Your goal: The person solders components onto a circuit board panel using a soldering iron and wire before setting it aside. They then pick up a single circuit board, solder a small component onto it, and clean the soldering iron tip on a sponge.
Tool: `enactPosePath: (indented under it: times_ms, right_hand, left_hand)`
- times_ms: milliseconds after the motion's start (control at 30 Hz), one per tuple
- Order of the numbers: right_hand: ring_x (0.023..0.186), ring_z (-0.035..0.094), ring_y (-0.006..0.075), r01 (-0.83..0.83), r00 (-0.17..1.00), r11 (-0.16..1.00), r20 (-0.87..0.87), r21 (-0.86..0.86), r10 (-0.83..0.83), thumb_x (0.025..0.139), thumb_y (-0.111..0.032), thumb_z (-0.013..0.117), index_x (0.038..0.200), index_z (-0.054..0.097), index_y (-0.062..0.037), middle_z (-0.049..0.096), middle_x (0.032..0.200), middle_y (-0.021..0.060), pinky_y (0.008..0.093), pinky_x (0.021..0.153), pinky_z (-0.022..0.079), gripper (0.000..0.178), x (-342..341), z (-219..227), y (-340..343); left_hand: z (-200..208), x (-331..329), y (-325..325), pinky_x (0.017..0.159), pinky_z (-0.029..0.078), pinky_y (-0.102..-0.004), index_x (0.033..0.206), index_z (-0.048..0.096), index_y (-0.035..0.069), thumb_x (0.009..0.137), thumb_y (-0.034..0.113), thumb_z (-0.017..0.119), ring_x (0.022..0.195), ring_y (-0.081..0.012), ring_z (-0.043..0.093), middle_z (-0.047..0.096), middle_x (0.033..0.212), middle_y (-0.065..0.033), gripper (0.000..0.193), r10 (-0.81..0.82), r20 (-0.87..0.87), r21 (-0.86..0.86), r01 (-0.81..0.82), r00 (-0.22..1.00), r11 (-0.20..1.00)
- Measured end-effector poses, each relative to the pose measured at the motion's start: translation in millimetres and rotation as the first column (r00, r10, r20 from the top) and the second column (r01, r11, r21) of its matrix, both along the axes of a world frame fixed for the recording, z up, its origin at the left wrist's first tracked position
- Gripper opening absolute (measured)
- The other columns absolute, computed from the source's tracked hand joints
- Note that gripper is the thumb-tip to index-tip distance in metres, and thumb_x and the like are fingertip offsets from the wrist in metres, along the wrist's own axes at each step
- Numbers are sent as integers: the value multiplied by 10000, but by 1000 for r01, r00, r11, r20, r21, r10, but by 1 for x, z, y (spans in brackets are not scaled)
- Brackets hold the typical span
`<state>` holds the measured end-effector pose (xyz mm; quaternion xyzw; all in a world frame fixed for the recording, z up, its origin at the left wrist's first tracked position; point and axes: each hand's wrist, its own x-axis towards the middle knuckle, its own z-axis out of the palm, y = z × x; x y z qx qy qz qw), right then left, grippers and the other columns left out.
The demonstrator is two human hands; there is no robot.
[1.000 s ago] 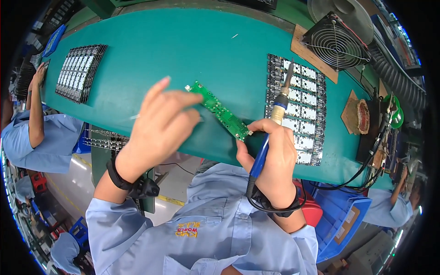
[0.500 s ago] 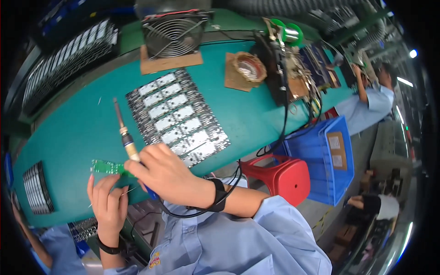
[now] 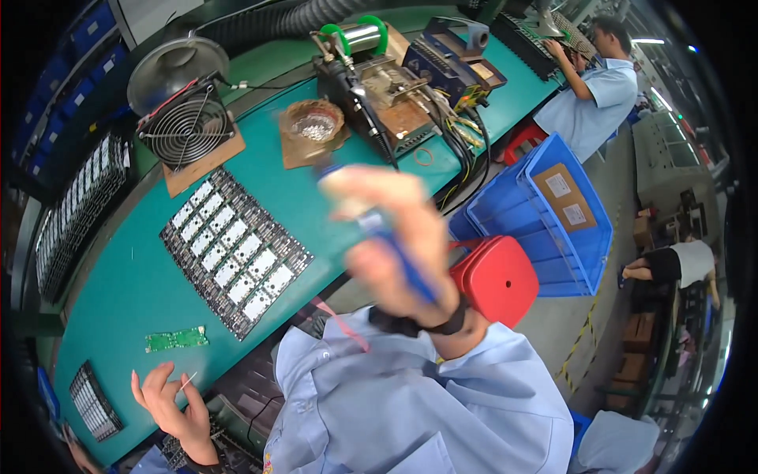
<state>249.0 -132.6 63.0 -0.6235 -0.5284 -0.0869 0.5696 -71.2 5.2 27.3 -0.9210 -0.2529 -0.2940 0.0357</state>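
My right hand (image 3: pixel 395 237), smeared by motion, is closed around a soldering iron (image 3: pixel 399 257) with a blue handle end. It is raised over the front of the bench, and the iron's blurred front part points toward a round brown-rimmed dish (image 3: pixel 314 126) of silvery bits. At the lower left my left hand (image 3: pixel 178 407) pinches a short, thin pale solder wire (image 3: pixel 189 381). Just beyond its fingertips a narrow green circuit board (image 3: pixel 176 339) lies flat on the green mat, untouched. A panel of black and white circuit boards (image 3: pixel 235 251) lies between my hands.
A fan (image 3: pixel 186 130) on a wooden base stands at the back. Beyond the dish are a solder spool (image 3: pixel 362 38) and a soldering station (image 3: pixel 403 110). Stacked boards (image 3: pixel 95 400) lie far left. A red stool (image 3: pixel 497 280) and blue bin (image 3: pixel 545 213) are right; a co-worker (image 3: pixel 592 99) sits beyond.
My right hand has swung right with the soldering iron, away from the green circuit board. My left hand has drawn back from that board, which now lies on the mat. The view has shifted.
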Motion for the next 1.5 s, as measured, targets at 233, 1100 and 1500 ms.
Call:
enactPosePath:
  times_ms: [233, 1100, 1500]
  right_hand:
    - [678, 516, 97, 419, 835, 841, -508, 341, -211, 918, -182, 496, 1011, 519, -16, 545, 759, 50, 219, 611, 405, 192, 123, 12, -104]
    - [681, 497, 62, 499, 757, 849, -565, 176, -328, 877, -170, 595, 976, 604, -24, 556, 778, 8, 191, 606, 385, 177, 253, 17, -93]
    - [887, 621, 171, -106, 488, 888, -755, 447, 438, 897, -252, 579, 1262, 418, 61, 517, 1254, 206, 198, 719, 515, 508, 280, 13, -49]
  left_hand:
    - [4, 21, -9, 993, 322, -511, 807, 487, 44, 721, -89, 587, 754, -233, 559, 562, 817, -80, 187, 10, 78, 20, -11, 997, 1000]
    - [12, 69, -21, 1012, 302, -487, 783, 443, 31, 778, -92, 546, 581, -166, 404, 422, 638, -34, 161, 61, 94, 21, -63, 994, 998]
    - [14, 38, -28, 904, 371, -446, 757, 480, 65, 723, -73, 614, 523, -167, 349, 346, 574, -9, 196, 151, 166, -73, -141, 974, 987]
